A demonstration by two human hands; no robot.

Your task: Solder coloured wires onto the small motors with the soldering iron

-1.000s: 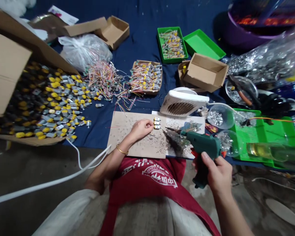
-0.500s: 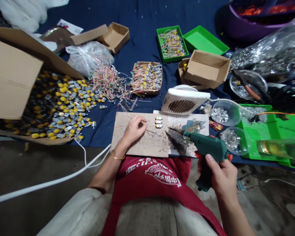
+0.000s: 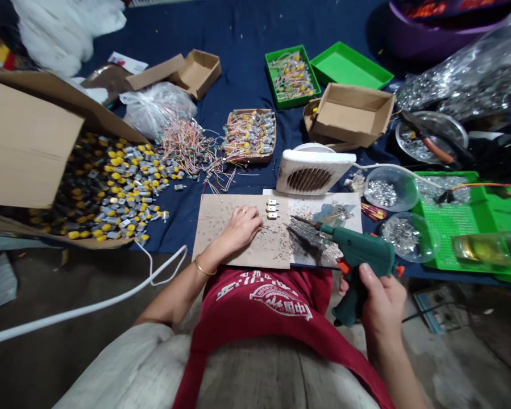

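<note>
My left hand rests on the cardboard sheet, its fingers curled and drawn together. A thin bit of wire pokes out just past the fingertips, but I can't tell for sure whether they are pinching it. My right hand is closed firmly around the grip of a green soldering gun, holding it low at the near edge of the work area. Its thin metal tip points left over the paper sheet, just right of three small motors.

The motors sit close together in a tidy column near the cardboard's right edge, and the tip is near them but not touching. For careful work, this is a good arrangement: the heel of my left hand is braced on the board, the motors are lined up, and the hot tip is aimed clear of my fingers.

Past the far edge of the cardboard stands a white vent fan. Beyond it, a shallow tray of wired motors sits near a tangle of coloured wires. Loose yellow-capped motors spill from a cardboard carton at the left. Clear bowls of silvery scraps sit at the right.
</note>
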